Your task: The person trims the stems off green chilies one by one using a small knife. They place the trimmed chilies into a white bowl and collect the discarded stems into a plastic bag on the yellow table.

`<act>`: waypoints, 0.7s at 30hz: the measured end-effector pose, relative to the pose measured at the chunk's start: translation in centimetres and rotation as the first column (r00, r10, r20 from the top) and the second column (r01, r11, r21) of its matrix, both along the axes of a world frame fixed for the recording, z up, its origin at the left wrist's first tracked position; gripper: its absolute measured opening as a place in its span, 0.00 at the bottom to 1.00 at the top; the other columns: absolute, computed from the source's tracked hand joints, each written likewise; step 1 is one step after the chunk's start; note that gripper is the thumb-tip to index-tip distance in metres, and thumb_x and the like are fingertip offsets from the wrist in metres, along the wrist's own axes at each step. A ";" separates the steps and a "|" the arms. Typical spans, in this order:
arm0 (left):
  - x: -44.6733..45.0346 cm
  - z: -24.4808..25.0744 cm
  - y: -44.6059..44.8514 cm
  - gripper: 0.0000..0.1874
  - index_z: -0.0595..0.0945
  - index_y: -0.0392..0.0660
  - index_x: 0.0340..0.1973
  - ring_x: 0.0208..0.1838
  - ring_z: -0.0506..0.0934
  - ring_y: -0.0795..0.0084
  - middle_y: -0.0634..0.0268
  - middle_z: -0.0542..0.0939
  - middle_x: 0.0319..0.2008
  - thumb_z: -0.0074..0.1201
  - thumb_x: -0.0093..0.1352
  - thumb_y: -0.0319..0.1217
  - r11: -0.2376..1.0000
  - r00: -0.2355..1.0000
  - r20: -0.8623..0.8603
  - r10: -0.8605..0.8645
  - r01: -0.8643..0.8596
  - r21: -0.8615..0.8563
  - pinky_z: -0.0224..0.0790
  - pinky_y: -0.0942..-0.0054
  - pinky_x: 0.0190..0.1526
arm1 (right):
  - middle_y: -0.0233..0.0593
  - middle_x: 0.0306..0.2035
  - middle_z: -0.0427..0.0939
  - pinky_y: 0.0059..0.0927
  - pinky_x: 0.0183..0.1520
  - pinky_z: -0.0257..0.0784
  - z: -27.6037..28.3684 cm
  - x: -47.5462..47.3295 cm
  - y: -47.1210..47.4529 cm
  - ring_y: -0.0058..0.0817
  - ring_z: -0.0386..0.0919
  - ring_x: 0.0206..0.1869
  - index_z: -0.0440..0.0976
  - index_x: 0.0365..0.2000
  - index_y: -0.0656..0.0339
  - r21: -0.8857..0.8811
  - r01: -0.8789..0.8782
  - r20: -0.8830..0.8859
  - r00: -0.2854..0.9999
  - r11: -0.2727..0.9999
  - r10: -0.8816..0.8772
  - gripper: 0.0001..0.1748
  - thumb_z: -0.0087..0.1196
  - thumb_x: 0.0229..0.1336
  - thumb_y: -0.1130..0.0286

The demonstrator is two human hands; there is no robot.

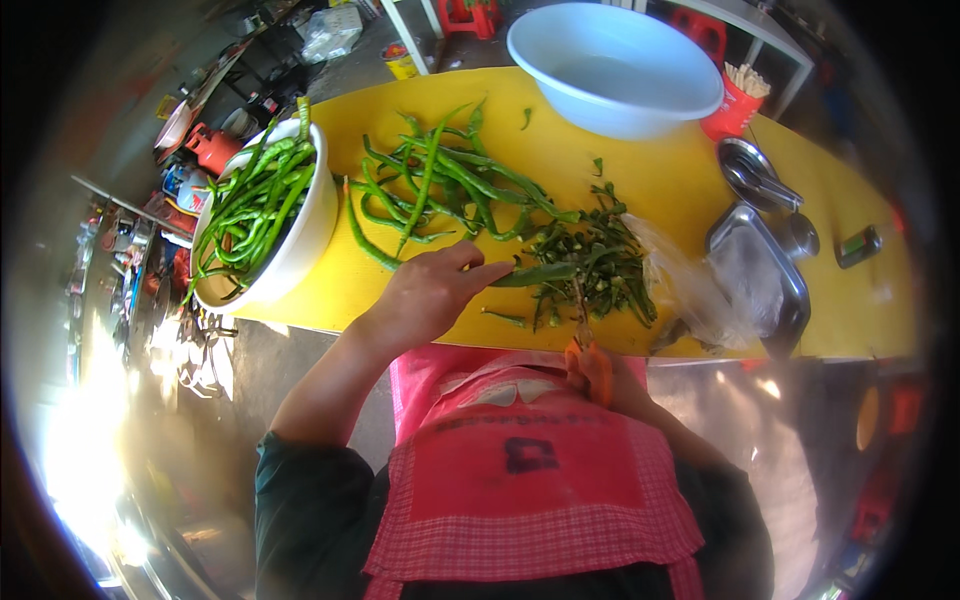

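Observation:
My left hand [437, 289] grips a long green chili pepper [534, 276], whose other end sticks out to the left of the fingers. Orange-handled scissors [583, 322] are in my right hand [600, 373] at the table's near edge. Their blades point away from me and meet the pepper's right end. Beneath and beyond the blades spreads a pile of cut pepper stems and tops [611, 259]. Several whole green chili peppers [442, 176] lie loose beyond my left hand. More peppers [262, 202] fill a white tub [319, 217] at the left.
On the yellow table [420, 322], a pale blue basin [615, 75] stands at the back. Beside it is a red cup of wooden sticks [733, 109]. A clear plastic bag [697, 292], a steel tray [791, 300] and a steel bowl with a utensil [750, 172] lie right.

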State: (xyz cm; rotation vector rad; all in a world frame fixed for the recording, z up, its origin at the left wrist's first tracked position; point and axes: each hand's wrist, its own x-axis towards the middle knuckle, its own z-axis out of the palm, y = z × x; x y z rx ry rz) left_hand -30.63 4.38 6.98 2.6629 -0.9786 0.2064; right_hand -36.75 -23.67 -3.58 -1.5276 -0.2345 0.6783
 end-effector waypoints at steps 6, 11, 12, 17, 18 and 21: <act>1.0 2.7 1.5 0.25 0.81 0.50 0.54 0.39 0.78 0.63 0.61 0.77 0.37 0.54 0.61 0.20 0.999 0.958 0.283 0.037 -0.036 -0.006 0.74 0.69 0.38 | 0.30 0.28 0.72 0.23 0.32 0.66 -1.5 0.5 -1.1 0.22 0.71 0.33 0.71 0.36 0.60 -0.552 0.274 0.715 0.642 0.787 0.278 0.17 0.42 0.71 0.56; 2.1 7.9 9.8 0.24 0.82 0.49 0.52 0.43 0.79 0.61 0.59 0.79 0.42 0.55 0.62 0.15 0.933 0.826 0.440 0.353 -0.344 -0.103 0.74 0.68 0.43 | 0.33 0.37 0.76 0.25 0.34 0.75 -5.2 1.4 -1.6 0.32 0.78 0.42 0.73 0.44 0.58 -0.124 0.878 0.252 -0.422 0.462 0.871 0.13 0.49 0.66 0.61; 2.8 8.6 11.6 0.22 0.83 0.52 0.51 0.44 0.78 0.60 0.60 0.79 0.42 0.53 0.63 0.18 0.915 0.773 0.508 0.381 -0.394 -0.088 0.74 0.64 0.43 | 0.34 0.37 0.76 0.24 0.34 0.73 -5.7 1.4 -1.6 0.30 0.76 0.40 0.73 0.44 0.59 -0.072 0.908 0.051 -0.411 0.414 0.910 0.15 0.46 0.68 0.59; 4.1 4.5 14.8 0.16 0.80 0.42 0.49 0.47 0.79 0.56 0.56 0.80 0.43 0.56 0.65 0.23 0.804 0.638 0.558 0.531 -0.587 -0.094 0.74 0.63 0.49 | 0.34 0.44 0.72 0.30 0.38 0.73 -7.1 0.8 -2.1 0.30 0.77 0.43 0.72 0.48 0.58 -0.059 0.942 0.055 -0.329 0.332 0.943 0.15 0.49 0.66 0.62; 4.8 2.0 13.9 0.12 0.82 0.42 0.46 0.41 0.81 0.59 0.57 0.81 0.38 0.58 0.65 0.24 0.843 0.725 0.438 0.532 -0.503 -0.191 0.75 0.64 0.44 | 0.34 0.46 0.71 0.31 0.39 0.74 -7.3 0.8 -2.1 0.30 0.78 0.43 0.72 0.48 0.57 -0.058 0.944 0.065 -0.322 0.326 0.944 0.15 0.50 0.66 0.62; 6.5 -5.3 10.7 0.13 0.82 0.43 0.44 0.40 0.80 0.52 0.54 0.81 0.39 0.60 0.65 0.32 0.823 0.830 -0.004 0.558 -0.554 -0.126 0.74 0.61 0.44 | 0.34 0.50 0.69 0.34 0.42 0.74 -7.6 0.9 -2.2 0.30 0.78 0.45 0.71 0.50 0.57 -0.059 0.952 0.088 -0.294 0.300 0.952 0.16 0.52 0.65 0.64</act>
